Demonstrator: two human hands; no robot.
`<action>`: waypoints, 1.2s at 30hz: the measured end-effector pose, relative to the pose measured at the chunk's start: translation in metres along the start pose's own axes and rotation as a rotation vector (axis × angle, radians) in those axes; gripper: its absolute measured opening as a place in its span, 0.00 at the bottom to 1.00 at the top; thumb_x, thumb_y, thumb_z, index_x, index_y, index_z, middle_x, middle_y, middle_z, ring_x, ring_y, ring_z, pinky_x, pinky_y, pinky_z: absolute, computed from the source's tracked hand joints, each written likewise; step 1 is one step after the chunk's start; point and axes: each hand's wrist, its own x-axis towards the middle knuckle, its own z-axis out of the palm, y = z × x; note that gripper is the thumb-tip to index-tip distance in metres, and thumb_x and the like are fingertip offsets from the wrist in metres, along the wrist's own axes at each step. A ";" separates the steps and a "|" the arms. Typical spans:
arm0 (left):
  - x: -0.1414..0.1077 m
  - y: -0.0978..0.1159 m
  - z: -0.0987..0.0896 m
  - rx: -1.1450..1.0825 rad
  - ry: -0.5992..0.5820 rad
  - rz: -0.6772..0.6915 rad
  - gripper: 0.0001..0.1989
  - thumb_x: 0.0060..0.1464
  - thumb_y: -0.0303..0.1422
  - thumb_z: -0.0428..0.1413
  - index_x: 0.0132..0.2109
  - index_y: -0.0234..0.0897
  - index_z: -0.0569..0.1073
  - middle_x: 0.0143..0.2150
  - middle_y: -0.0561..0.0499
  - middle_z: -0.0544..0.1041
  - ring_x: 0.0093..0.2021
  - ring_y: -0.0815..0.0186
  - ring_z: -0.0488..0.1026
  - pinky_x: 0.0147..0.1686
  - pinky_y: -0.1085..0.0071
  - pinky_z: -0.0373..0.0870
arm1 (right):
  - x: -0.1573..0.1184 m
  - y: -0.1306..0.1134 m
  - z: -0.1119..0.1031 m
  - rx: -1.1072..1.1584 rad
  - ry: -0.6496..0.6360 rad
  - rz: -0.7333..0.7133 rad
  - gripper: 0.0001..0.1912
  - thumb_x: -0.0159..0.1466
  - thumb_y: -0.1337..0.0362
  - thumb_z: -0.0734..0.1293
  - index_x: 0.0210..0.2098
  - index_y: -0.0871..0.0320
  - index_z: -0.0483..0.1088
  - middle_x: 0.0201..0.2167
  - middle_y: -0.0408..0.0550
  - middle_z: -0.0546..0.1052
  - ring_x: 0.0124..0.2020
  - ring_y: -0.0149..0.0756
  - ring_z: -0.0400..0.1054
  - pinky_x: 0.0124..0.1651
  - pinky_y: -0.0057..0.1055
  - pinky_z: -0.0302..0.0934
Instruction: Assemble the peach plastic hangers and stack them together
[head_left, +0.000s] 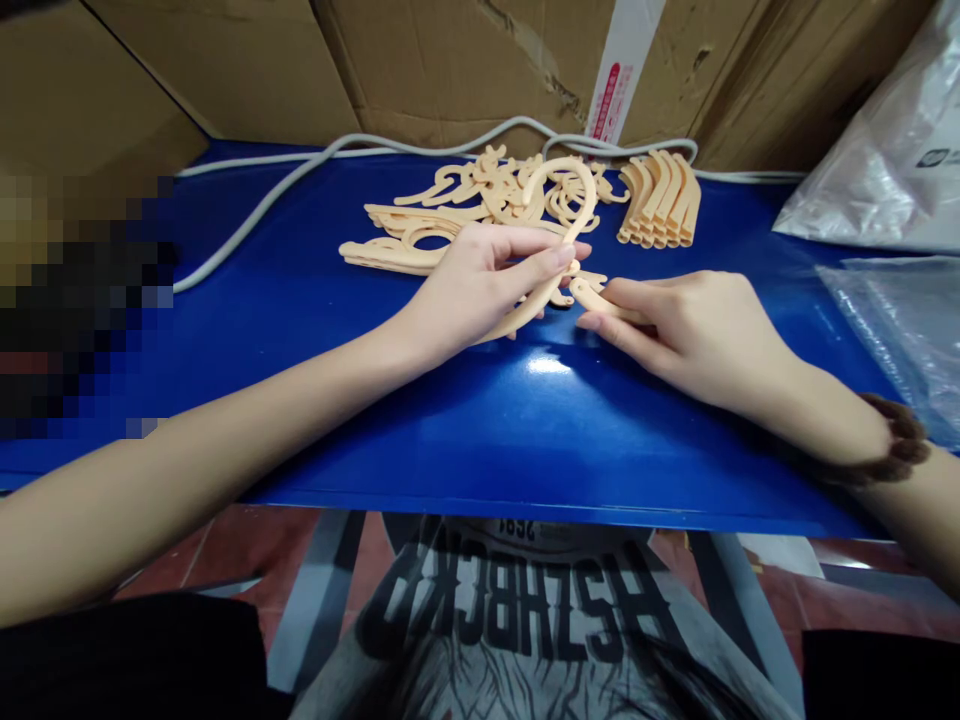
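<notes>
My left hand (495, 280) is closed around a cream plastic hanger hook (587, 195), its curved end rising above my fingers. A cream arm piece (510, 322) slants down to the left under that hand; whether it is joined to the hook is hidden by my fingers. My right hand (697, 330) pinches another cream hanger arm (600, 300), whose rounded end with a small hole points at the hook. The two held parts are close together, and I cannot tell if they touch. Behind my hands lies a loose pile of cream hooks (510, 185).
Stacked hanger arms (660, 205) stand at the back right of the blue table (360, 430); more flat cream pieces (386, 255) lie left. A white cable (300, 180) runs along the back before cardboard boxes (450, 70). Plastic bags (870, 180) sit at the right.
</notes>
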 end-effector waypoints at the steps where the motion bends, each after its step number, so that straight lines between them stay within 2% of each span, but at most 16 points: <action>1: 0.000 0.001 0.000 -0.004 -0.001 -0.006 0.15 0.71 0.40 0.61 0.46 0.35 0.88 0.48 0.47 0.88 0.44 0.65 0.82 0.36 0.77 0.72 | 0.000 0.000 0.000 -0.001 -0.005 0.007 0.26 0.77 0.45 0.53 0.36 0.53 0.73 0.22 0.48 0.73 0.24 0.41 0.63 0.31 0.35 0.44; 3: -0.001 0.002 0.001 -0.013 -0.021 -0.020 0.13 0.70 0.39 0.61 0.48 0.36 0.88 0.46 0.48 0.88 0.43 0.65 0.82 0.36 0.77 0.73 | 0.000 0.001 0.001 -0.001 -0.011 0.016 0.26 0.77 0.46 0.53 0.37 0.54 0.73 0.24 0.49 0.74 0.25 0.41 0.64 0.31 0.35 0.44; 6: 0.000 0.003 -0.001 -0.039 -0.056 -0.046 0.13 0.70 0.38 0.62 0.49 0.36 0.88 0.38 0.50 0.85 0.36 0.68 0.79 0.31 0.78 0.70 | -0.001 0.002 0.003 0.003 0.004 0.002 0.25 0.77 0.47 0.53 0.37 0.54 0.73 0.26 0.50 0.76 0.26 0.41 0.66 0.31 0.35 0.44; 10: 0.003 0.001 -0.002 -0.096 -0.167 -0.099 0.13 0.70 0.37 0.61 0.50 0.36 0.88 0.28 0.53 0.78 0.25 0.73 0.71 0.24 0.78 0.65 | -0.003 0.004 0.006 0.000 0.044 -0.050 0.26 0.78 0.47 0.55 0.35 0.54 0.73 0.31 0.52 0.81 0.29 0.41 0.69 0.31 0.35 0.44; 13: 0.004 0.000 -0.003 -0.126 -0.202 -0.123 0.14 0.69 0.37 0.60 0.52 0.36 0.88 0.29 0.52 0.79 0.24 0.73 0.70 0.23 0.79 0.64 | -0.004 0.004 0.007 0.005 0.053 -0.061 0.26 0.79 0.47 0.55 0.35 0.55 0.73 0.35 0.54 0.84 0.32 0.41 0.72 0.32 0.35 0.45; 16: 0.004 0.001 -0.003 -0.144 -0.186 -0.140 0.14 0.69 0.36 0.60 0.53 0.37 0.87 0.31 0.51 0.80 0.26 0.73 0.72 0.23 0.79 0.65 | -0.004 0.004 0.006 -0.004 0.058 -0.049 0.25 0.79 0.48 0.56 0.34 0.54 0.72 0.33 0.53 0.83 0.32 0.42 0.72 0.32 0.35 0.46; 24: 0.003 0.009 -0.002 -0.217 -0.164 -0.209 0.12 0.69 0.32 0.60 0.50 0.35 0.88 0.26 0.55 0.74 0.25 0.74 0.70 0.22 0.81 0.64 | -0.004 0.004 0.005 -0.018 0.083 -0.039 0.25 0.79 0.47 0.56 0.35 0.53 0.73 0.33 0.53 0.83 0.33 0.44 0.75 0.31 0.35 0.48; 31: 0.003 0.014 -0.001 -0.276 -0.223 -0.304 0.11 0.72 0.30 0.58 0.49 0.34 0.87 0.22 0.57 0.69 0.20 0.76 0.65 0.20 0.82 0.62 | -0.005 0.005 0.006 -0.009 0.081 -0.049 0.26 0.79 0.44 0.56 0.41 0.53 0.78 0.34 0.53 0.83 0.33 0.46 0.75 0.32 0.37 0.50; 36: 0.003 0.014 -0.001 -0.283 -0.232 -0.316 0.11 0.73 0.29 0.58 0.48 0.34 0.86 0.23 0.56 0.71 0.20 0.76 0.67 0.19 0.83 0.62 | -0.004 0.008 0.008 -0.010 0.106 -0.062 0.27 0.79 0.44 0.57 0.46 0.54 0.80 0.34 0.53 0.83 0.33 0.46 0.75 0.32 0.36 0.49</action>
